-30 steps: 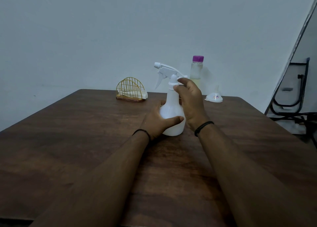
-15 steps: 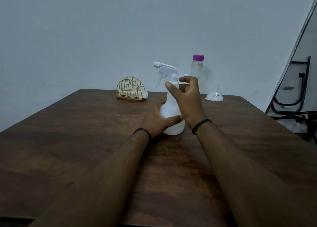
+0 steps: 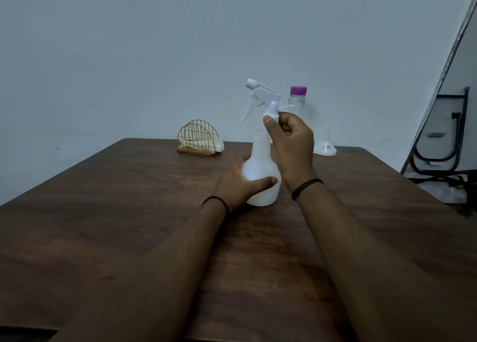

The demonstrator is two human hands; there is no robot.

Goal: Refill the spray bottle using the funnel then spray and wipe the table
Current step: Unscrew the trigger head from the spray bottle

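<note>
A white translucent spray bottle (image 3: 260, 168) stands mid-table on the brown wooden table (image 3: 129, 212). My left hand (image 3: 238, 184) grips its round base, thumb across the front. My right hand (image 3: 290, 140) pinches the collar of the white trigger spray head (image 3: 260, 96), which is lifted off the bottle neck and tilted. Behind stands a clear bottle with a purple cap (image 3: 298, 99), partly hidden by my right hand. A white funnel (image 3: 325, 149) rests upside down on the table at the back right.
A gold wire napkin holder (image 3: 198, 141) with white napkins sits at the table's far edge, left of the bottle. A dark metal chair frame (image 3: 444, 148) stands off the table's right side. A plain wall rises behind.
My right hand has raised the spray head up off the bottle neck after twisting it. My left hand stays on the bottle's base.
</note>
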